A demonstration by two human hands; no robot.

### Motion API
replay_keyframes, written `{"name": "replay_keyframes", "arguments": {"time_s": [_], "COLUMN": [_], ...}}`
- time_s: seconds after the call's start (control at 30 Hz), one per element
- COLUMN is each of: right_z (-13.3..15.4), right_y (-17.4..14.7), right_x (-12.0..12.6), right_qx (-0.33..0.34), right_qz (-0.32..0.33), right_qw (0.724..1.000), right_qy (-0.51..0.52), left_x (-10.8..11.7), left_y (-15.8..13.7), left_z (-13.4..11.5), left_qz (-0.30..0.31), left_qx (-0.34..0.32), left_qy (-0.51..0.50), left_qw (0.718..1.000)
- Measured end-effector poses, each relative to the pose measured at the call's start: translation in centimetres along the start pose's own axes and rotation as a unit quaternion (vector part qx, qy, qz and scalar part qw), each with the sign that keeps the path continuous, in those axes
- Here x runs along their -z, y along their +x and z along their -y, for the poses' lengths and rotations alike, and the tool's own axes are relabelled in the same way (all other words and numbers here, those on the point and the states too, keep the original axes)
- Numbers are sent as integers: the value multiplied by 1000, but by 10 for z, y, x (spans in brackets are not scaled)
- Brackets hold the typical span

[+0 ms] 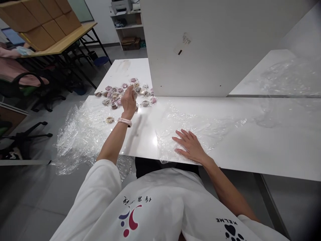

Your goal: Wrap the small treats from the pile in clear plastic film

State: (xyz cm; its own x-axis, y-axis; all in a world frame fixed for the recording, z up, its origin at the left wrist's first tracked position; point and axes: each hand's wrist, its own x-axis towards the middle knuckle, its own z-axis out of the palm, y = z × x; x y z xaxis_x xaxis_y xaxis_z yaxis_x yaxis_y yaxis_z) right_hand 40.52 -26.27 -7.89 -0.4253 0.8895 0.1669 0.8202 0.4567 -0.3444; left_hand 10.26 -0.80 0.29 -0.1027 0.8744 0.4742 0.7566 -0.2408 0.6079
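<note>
My left hand [128,101], with a pale wristband, reaches into a spread of small wrapped pieces [115,97] on the white table. Its fingers are bent together among them; what lies under the fingertips is hidden. The pieces are pink, brown and yellowish in clear wrappers, too small to name by kind. One yellowish piece [109,119] lies apart, nearer to me. Flat on a sheet of clear plastic film [200,125] rests my right hand [190,146], its fingers spread.
A crumpled heap of clear film [77,134] hangs over the table's left edge. A tall white panel [185,67] stands behind the table [263,147]; more film [293,80] lies at right. Brown boxes [42,23] sit on a wooden table, with a person's sleeve beside it.
</note>
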Motion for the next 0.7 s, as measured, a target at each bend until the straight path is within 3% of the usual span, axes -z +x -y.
{"name": "replay_keyframes", "arguments": {"time_s": [0.07,0.13,0.23,0.3,0.37,0.5,0.6,0.7], "right_z": [0,-1,-2,-5,-8,-9,3,24], "right_y": [1,2,-2,-9,-21,-45,-57,-66], "right_x": [-2,-4,-6,-5,-2,10,21,24], "right_qx": [1,2,-31,-81,-127,-156,-148,-80], "right_qz": [-4,-17,-82,-144,-188,-212,-218,-160], "right_qw": [1000,1000,995,984,971,961,961,980], "right_qy": [7,19,42,59,74,85,81,81], "left_x": [7,9,-2,-13,-24,-26,-3,37], "left_y": [-25,-65,-137,-178,-204,-216,-211,-212], "left_z": [-34,-74,-122,-137,-139,-127,-113,-95], "left_qz": [-9,36,230,342,389,350,321,382], "left_qx": [-7,3,72,125,139,44,-9,-82], "left_qy": [-91,-209,-346,-354,-284,-115,-97,-112], "left_qw": [996,977,907,862,865,929,942,913]}}
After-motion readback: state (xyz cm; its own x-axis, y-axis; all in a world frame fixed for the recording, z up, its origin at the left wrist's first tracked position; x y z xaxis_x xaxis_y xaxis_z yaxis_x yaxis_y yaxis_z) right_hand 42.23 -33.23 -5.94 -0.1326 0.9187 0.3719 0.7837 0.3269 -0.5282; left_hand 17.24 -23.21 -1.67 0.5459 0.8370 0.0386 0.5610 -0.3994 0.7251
